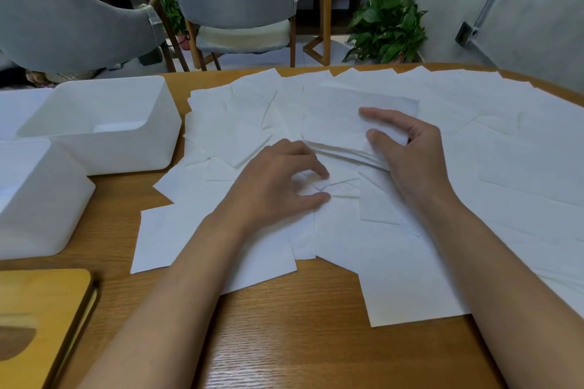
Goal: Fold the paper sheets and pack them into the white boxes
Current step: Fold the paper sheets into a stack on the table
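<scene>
The folded stack (341,126) lies among the spread paper sheets (505,167) toward the far middle of the table (284,341), its long axis running roughly left to right. The right hand (410,148) grips it at its near right corner, fingers flat on top and thumb tucked against the layered edge, half closed around the stack. The left hand (278,180) sits just beside it on the near left, fingers curled, with thumb and forefinger pinching a loose sheet (335,189) that puckers between them. Both white boxes stand at the table's left edge: the far white box (151,148) almost level with the stack, the near white box (47,215) closer to the person. Packing would likely mean carrying the stack leftward across the left hand, which lies nearer the boxes and between them and the stack. A wooden lid (41,309) rests at the near left corner.
</scene>
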A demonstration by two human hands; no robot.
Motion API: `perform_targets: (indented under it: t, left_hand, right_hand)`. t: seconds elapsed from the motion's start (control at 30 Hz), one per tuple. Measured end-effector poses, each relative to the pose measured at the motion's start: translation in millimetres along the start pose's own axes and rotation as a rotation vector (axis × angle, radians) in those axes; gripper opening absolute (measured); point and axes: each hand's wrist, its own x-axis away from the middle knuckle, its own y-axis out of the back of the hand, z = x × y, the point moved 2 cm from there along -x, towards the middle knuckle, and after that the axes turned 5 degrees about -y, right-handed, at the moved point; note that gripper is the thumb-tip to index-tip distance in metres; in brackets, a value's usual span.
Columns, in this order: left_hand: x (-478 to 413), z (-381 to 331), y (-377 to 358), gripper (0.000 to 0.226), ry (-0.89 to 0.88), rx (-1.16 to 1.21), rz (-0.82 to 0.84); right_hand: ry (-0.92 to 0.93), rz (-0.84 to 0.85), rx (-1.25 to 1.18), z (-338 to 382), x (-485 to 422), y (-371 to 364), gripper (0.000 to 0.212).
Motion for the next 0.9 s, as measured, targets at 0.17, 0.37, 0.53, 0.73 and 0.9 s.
perform_targets:
  t: [0.17,0.37,0.53,0.73,0.9]
  left_hand:
    - [1,-10,-4,0.010,-0.079,-0.024,0.022]
    - [-1,-17,-4,0.005,-0.071,0.042,-0.033]
    - [0,-24,16,0.011,0.050,0.284,-0.234]
    - [-3,-14,27,0.007,0.238,0.500,-0.409]
    - [-6,-9,28,0.012,0.310,0.465,-0.417]
  right_hand:
    - [0.006,0.023,0.012,1,2,-1,0.035]
    - [0.017,0.051,0.053,0,0,-1,0.035]
    - [0.031,0.101,-0.012,2,0,-1,0.021]
    - [0.077,0.357,-0.112,8,12,-10,0.039]
    - [0.011,0.246,-0.044,8,15,-15,0.014]
